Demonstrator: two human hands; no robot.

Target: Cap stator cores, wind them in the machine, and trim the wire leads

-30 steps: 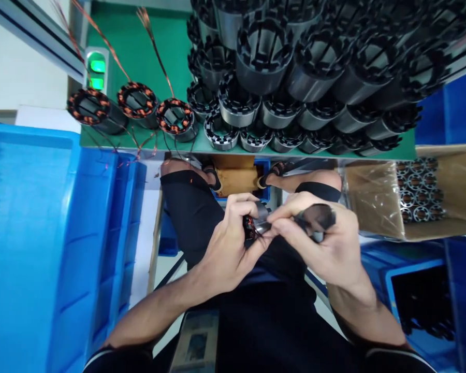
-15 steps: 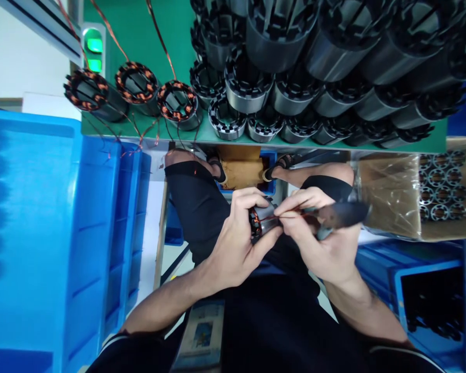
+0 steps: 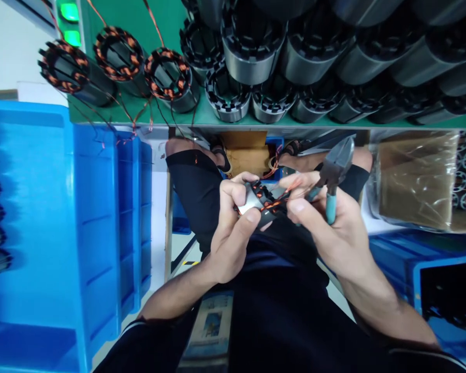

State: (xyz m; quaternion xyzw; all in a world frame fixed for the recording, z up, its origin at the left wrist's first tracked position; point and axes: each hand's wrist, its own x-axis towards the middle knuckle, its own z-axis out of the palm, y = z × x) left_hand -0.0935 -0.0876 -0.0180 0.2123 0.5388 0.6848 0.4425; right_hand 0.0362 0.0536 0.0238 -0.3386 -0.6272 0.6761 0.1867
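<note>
Over my lap I hold a small wound stator (image 3: 264, 202) with copper coils between both hands. My left hand (image 3: 231, 228) is wrapped round its left side, thumb pressed on the metal body. My right hand (image 3: 326, 228) grips teal-handled cutting pliers (image 3: 332, 173), jaws pointing up and right, while its fingertips pinch copper wire at the stator's right edge.
A green bench (image 3: 202, 116) carries three wound stators (image 3: 169, 77) with long copper leads and several stacked bare black stators (image 3: 252, 52). Blue bins (image 3: 81, 223) stand at left and lower right. A cardboard box with plastic liner (image 3: 415, 176) sits at right.
My view has dropped and the hands sit higher. The stator has turned so its coils face me. The pliers have swung from pointing right to upright.
</note>
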